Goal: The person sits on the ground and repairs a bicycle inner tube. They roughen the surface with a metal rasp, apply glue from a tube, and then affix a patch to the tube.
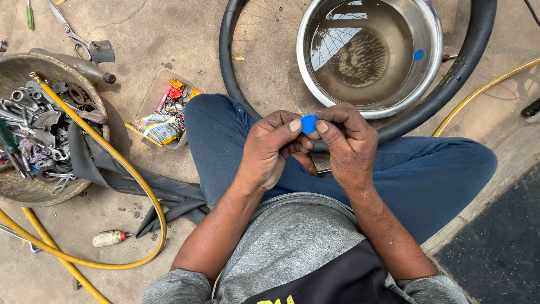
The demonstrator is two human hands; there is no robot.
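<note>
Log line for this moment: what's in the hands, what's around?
left hand + right hand: pinch blue round patch | ahead: steel basin of water inside black inner tube | left: tool bowl, yellow hose

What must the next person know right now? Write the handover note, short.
Left hand and right hand: both pinch one small blue patch at the fingertips, above the lap.
Black tube curves around a steel bowl of water on the floor ahead. A second blue dot sits on the bowl's inner wall.
Tool basin, yellow hose, patch box lie on the left.
Done: patch in hand.
Left: patch not yet on the tube.
</note>
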